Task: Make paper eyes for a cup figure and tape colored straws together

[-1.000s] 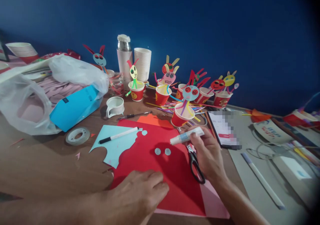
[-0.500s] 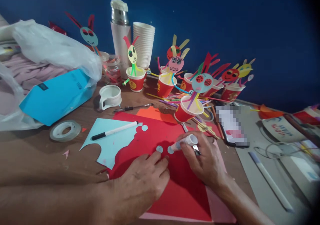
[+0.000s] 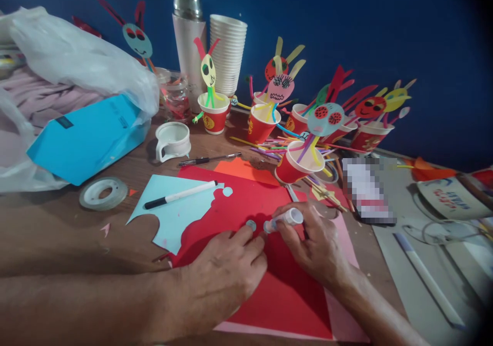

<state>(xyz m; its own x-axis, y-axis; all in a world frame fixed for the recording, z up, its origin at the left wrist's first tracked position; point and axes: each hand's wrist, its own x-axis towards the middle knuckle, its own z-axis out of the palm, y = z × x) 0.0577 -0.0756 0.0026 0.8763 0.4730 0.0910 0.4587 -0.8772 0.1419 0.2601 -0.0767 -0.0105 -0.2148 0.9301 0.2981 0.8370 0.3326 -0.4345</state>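
Note:
My right hand (image 3: 311, 246) grips a white glue stick (image 3: 285, 219), tilted with its tip down on a small light blue paper disc on the red paper (image 3: 285, 294). A grey, blade-like strip (image 3: 291, 193) shows just behind this hand; the rest of it is hidden. My left hand (image 3: 231, 266) rests on the red sheet, fingers curled together, fingertips beside the glue stick's tip. Whatever lies under those fingertips is hidden. Another blue disc (image 3: 251, 225) touches or nearly touches the left index finger. A third disc (image 3: 227, 192) lies farther back.
A cut light blue sheet (image 3: 169, 228) bears a marker (image 3: 181, 195). Tape (image 3: 103, 193), a white cup-like holder (image 3: 173, 141) and a pen (image 3: 210, 159) surround it. Paper cups with puppets (image 3: 298, 164) stand behind, near a phone (image 3: 367, 192). A plastic bag (image 3: 77, 63) lies left.
The camera view has shifted slightly. The glue stick's tip now covers more of the disc beneath it. My left fingertips have come closer to the tip.

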